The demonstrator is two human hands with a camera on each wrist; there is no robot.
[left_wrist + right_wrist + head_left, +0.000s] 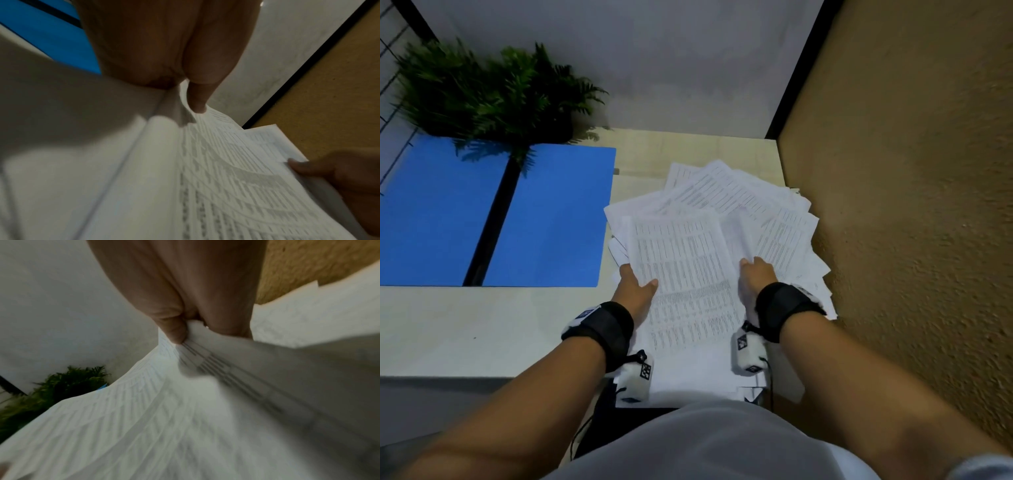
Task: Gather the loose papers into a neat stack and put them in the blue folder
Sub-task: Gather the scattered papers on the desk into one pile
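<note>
A fan of loose printed papers [739, 212] covers the right part of the pale table. On top lies a bundle of sheets [688, 274] held at both sides. My left hand [635, 282] grips its left edge, thumb on top, fingers under; the left wrist view shows the thumb [197, 100] pressing the paper [236, 170]. My right hand [755, 274] pinches the bundle's right edge, and the right wrist view shows its thumb [174, 331] clamping the sheets [185, 402]. The blue folder [551, 219] lies open flat to the left, with a black spine.
A potted fern [493, 92] stands behind the folder and overhangs its top. A rough tan wall [911, 205] borders the table on the right, a white wall at the back. Bare table [482, 325] stretches in front of the folder.
</note>
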